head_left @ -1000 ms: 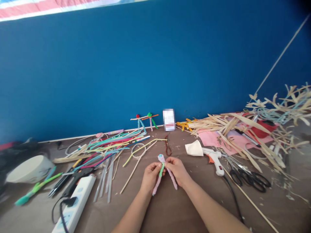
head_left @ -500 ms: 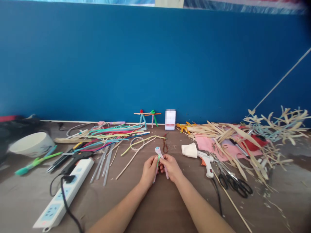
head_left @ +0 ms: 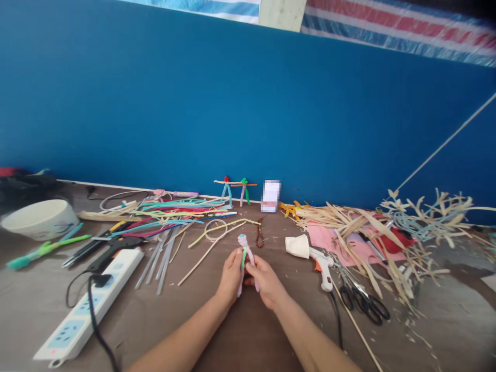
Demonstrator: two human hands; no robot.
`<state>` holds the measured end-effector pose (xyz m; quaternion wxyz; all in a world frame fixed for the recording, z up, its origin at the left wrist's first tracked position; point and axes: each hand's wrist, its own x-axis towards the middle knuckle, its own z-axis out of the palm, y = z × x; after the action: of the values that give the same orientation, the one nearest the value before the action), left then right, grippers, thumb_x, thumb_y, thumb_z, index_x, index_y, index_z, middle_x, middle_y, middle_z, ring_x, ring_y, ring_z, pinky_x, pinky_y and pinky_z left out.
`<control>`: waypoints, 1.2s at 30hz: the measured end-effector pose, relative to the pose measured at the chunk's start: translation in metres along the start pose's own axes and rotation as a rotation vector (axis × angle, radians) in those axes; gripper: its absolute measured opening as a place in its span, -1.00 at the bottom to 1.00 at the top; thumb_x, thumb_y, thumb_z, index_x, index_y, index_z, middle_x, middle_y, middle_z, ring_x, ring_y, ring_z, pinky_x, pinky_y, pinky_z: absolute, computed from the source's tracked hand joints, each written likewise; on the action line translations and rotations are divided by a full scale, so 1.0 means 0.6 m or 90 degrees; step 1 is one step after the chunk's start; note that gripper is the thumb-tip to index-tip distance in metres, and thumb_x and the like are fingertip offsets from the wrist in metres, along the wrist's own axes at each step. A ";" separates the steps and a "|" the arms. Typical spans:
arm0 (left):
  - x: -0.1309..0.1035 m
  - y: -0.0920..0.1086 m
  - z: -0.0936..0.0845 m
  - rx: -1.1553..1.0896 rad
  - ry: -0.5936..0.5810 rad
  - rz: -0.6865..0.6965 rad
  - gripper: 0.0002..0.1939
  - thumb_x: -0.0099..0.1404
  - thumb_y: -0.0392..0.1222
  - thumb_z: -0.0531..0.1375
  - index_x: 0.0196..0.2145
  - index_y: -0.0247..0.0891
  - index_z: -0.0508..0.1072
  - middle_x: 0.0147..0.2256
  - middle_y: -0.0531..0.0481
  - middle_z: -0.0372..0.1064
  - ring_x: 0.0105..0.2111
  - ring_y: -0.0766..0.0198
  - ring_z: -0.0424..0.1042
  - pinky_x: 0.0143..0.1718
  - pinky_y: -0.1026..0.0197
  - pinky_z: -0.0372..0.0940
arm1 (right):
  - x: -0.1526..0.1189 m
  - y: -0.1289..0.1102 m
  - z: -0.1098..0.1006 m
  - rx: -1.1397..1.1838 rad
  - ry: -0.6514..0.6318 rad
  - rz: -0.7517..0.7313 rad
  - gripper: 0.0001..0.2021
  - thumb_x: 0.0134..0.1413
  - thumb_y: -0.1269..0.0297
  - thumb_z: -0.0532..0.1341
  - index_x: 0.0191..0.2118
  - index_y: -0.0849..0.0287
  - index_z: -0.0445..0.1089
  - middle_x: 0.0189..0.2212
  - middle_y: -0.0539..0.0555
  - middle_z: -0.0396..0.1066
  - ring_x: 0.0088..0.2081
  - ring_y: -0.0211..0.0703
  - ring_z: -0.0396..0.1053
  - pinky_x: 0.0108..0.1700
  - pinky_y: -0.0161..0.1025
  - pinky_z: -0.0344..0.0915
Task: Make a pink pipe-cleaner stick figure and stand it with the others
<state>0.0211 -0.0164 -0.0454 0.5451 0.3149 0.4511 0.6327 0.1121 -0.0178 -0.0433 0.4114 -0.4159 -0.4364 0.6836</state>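
Between my two hands, above the near middle of the table, is a small pipe-cleaner figure (head_left: 243, 241) with a lilac and pale blue knob on top and lilac and green legs hanging below. My left hand (head_left: 230, 275) pinches its green side. The fingers of my right hand (head_left: 267, 280) are closed on the lilac leg; some fingertips are hidden behind it. Beyond them, two pipe-cleaner figures stand at the blue partition, one with a red head (head_left: 227, 179), the other with a green head (head_left: 244, 182). A brown bead string (head_left: 259, 236) lies just past my hands.
On the left are a power strip (head_left: 93, 305), a white bowl (head_left: 41, 219), clear glue sticks (head_left: 164, 266) and a heap of pipe cleaners (head_left: 174, 205). To the right lie a white glue gun (head_left: 323, 268), black-handled scissors (head_left: 368, 304) and dried leaf strips (head_left: 349, 217). A blurred white card (head_left: 270, 195) leans behind.
The view has tilted and shifted slightly. My right hand has slid a little down along the lilac leg and its fingers have shifted. Both hands still hold the figure.
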 end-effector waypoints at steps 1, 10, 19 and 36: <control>-0.002 0.000 0.000 -0.008 -0.006 -0.015 -0.75 0.02 -0.02 0.13 -0.51 -0.30 0.35 -0.60 0.10 0.26 -0.58 0.40 0.22 -0.52 0.38 0.13 | -0.007 0.002 0.001 0.012 -0.019 0.009 -0.81 -0.14 0.29 0.15 -0.31 0.19 0.27 -0.48 -0.02 0.28 -0.47 -0.34 0.25 -0.51 -0.44 0.20; -0.008 -0.007 0.004 0.117 -0.099 -0.069 -0.65 0.10 0.05 0.03 -0.44 -0.32 0.37 -0.60 0.07 0.23 -0.60 0.37 0.22 -0.55 0.34 0.14 | -0.023 0.021 0.000 -0.139 0.116 -0.026 -0.83 -0.06 0.34 0.05 -0.28 0.22 0.20 -0.66 -0.09 0.20 -0.69 -0.35 0.18 -0.69 -0.41 0.16; -0.011 0.006 0.012 0.164 -0.190 0.007 -0.70 0.08 -0.11 0.10 -0.26 -0.33 0.38 -0.35 -0.07 0.36 -0.33 0.23 0.30 -0.26 0.24 0.16 | -0.052 0.018 -0.018 -0.531 0.137 -0.294 -0.46 -0.05 0.53 -0.03 0.11 0.21 -0.07 0.03 0.22 0.07 0.04 -0.06 0.07 0.01 -0.11 0.09; 0.003 -0.001 0.002 -0.199 -0.168 -0.266 -0.80 0.06 -0.23 0.16 -0.31 -0.29 0.31 -0.52 0.05 0.31 -0.52 0.33 0.35 -0.60 0.35 0.16 | -0.069 0.041 -0.003 0.034 0.052 0.047 -0.78 -0.04 0.13 0.03 -0.42 0.21 0.14 -0.66 -0.13 0.14 -0.77 -0.47 0.05 -0.75 -0.48 -0.01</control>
<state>0.0218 -0.0143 -0.0456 0.7596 0.2071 0.3284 0.5218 0.1217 -0.0626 -0.0583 0.4145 -0.4484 -0.3852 0.6919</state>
